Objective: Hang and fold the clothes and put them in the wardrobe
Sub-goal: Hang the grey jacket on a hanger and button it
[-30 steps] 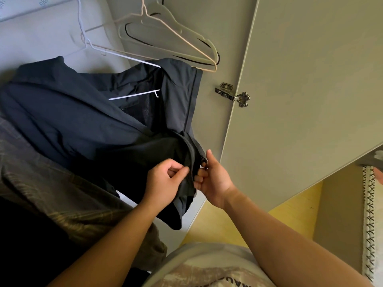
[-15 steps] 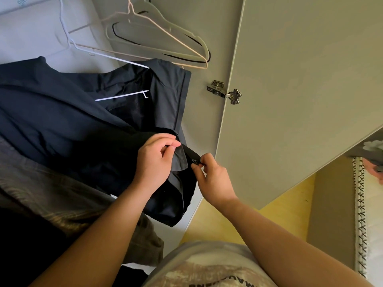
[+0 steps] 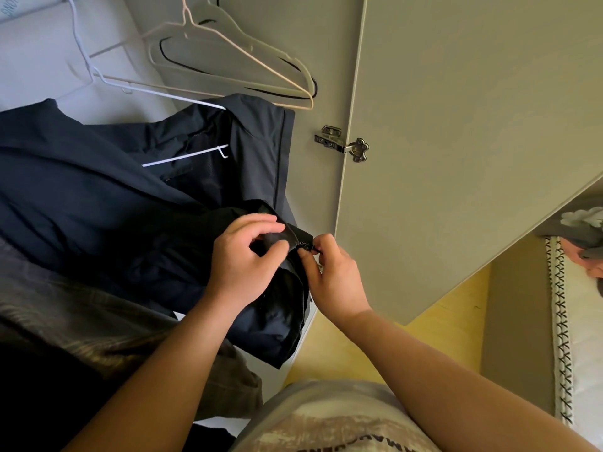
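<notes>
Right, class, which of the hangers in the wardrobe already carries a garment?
The white hanger, on the left: its bar shows inside the dark jacket's collar. The pink hanger and grey hanger beside it hang bare.

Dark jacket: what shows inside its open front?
Inside the dark jacket, the white hanger's lower bar and dark lining show; the bar's left part is hidden under fabric.

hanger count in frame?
3: white hanger in the jacket, pink hanger right of it, grey hanger behind the pink. More may be hidden.
</notes>
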Available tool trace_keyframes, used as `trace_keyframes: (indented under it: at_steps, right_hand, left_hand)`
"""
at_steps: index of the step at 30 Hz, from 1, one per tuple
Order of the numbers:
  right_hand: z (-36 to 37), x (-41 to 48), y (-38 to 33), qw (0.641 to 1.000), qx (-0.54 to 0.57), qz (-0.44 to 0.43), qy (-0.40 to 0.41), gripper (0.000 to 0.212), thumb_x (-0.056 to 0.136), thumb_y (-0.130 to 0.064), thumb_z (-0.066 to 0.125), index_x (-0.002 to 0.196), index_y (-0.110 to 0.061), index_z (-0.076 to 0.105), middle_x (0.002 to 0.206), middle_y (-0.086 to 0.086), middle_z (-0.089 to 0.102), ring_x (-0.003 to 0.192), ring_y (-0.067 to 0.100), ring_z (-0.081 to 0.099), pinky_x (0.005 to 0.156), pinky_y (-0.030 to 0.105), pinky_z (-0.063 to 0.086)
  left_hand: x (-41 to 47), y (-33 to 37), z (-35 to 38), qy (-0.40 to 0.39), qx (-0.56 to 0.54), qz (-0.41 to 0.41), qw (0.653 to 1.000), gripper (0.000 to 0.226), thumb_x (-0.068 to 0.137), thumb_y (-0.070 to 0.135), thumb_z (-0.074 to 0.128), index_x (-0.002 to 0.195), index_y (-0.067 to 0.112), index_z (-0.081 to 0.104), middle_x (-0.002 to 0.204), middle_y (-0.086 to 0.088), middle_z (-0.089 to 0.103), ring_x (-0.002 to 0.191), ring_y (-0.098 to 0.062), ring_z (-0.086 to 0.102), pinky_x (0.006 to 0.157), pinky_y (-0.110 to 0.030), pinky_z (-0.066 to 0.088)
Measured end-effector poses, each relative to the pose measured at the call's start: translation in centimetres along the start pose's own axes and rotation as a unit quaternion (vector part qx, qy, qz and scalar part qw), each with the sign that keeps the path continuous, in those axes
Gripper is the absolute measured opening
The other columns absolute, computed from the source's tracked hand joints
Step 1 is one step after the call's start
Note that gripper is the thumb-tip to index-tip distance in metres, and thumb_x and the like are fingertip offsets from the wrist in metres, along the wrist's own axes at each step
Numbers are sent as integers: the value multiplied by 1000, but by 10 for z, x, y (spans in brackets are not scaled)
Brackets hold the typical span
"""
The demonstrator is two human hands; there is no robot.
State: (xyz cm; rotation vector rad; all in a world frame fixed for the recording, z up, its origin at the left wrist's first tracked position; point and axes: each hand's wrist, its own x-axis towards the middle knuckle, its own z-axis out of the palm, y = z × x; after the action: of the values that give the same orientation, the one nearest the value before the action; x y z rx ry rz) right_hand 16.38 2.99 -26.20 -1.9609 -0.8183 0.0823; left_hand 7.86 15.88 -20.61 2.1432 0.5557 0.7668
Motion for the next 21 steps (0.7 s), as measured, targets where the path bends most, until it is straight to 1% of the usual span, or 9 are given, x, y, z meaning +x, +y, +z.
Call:
trace_keyframes:
  at_steps: [2, 4, 5, 7, 9, 11, 15, 19, 21]
  right_hand:
    - [0, 0, 0, 1000, 12, 15, -9, 20, 100, -29, 56, 94, -23, 38, 80, -4, 52, 70, 19, 43, 63, 33, 41]
    - [0, 1, 0, 998, 29, 41, -25, 19, 100, -29, 56, 94, -23, 38, 76, -9, 51, 67, 9, 45, 60, 25, 40]
    - [0, 1, 0, 997, 41, 57, -29, 20, 100, -30, 55, 93, -23, 38, 71, -13, 49, 63, 7, 46, 56, 19, 37]
    - [-1, 2, -1, 993, 68, 88, -38, 20, 101, -33, 53, 91, -25, 38, 64, -12, 47, 58, 5, 47, 53, 18, 36]
    - [-1, 2, -2, 988, 98, 110, -54, 18, 102, -34, 50, 89, -28, 39, 64, -12, 50, 56, 5, 47, 53, 18, 36]
    - [-2, 0, -2, 982, 126, 123, -62, 15, 103, -31, 47, 90, -28, 40, 65, -15, 51, 57, 4, 46, 55, 17, 38]
    - [-3, -2, -3, 978, 151, 128, -66, 15, 104, -28, 44, 90, -27, 39, 61, -24, 49, 57, 3, 41, 54, 15, 37]
    - [-4, -1, -4, 981, 147, 116, -60, 16, 103, -27, 46, 89, -27, 38, 59, -21, 49, 53, 6, 39, 53, 15, 35]
    - [-4, -1, -5, 983, 136, 110, -59, 17, 103, -28, 48, 89, -29, 38, 57, -20, 49, 51, 6, 39, 52, 15, 34]
  left_hand:
    - [-3, 1, -2, -36, -16, -20, 999, 35, 73, 32, 79, 106, 25, 71, 116, 17, 63, 112, -5, 60, 93, -24, 50]
    - [-4, -1, -2, -49, 12, -34, 998, 44, 69, 37, 84, 107, 29, 65, 115, 19, 60, 110, -4, 60, 91, -23, 49]
    - [-4, -2, -2, -44, 36, -28, 998, 43, 69, 33, 85, 107, 28, 65, 112, 19, 60, 107, -5, 60, 90, -25, 50]
    - [-4, -3, -2, -15, 75, 12, 997, 32, 76, 21, 83, 103, 20, 67, 106, 13, 63, 101, -9, 61, 89, -26, 51]
    - [-3, -3, -3, 11, 97, 73, 992, 18, 83, 12, 78, 100, 12, 70, 103, 6, 67, 99, -13, 62, 89, -21, 48]
    - [-2, -4, -4, 23, 113, 122, 986, 9, 88, 6, 73, 98, 7, 73, 101, -1, 70, 97, -17, 65, 89, -22, 49]
    - [2, -12, -2, 23, 175, 182, 967, 11, 92, 2, 68, 99, 4, 75, 96, -6, 70, 90, -27, 63, 85, -31, 51]
    - [5, -17, 2, -3, 224, 219, 950, 14, 92, 2, 67, 104, 4, 75, 95, -10, 65, 90, -31, 59, 86, -30, 47]
    - [5, -19, 4, -12, 245, 238, 940, 12, 92, 6, 67, 102, 5, 74, 95, -9, 65, 91, -34, 57, 84, -38, 50]
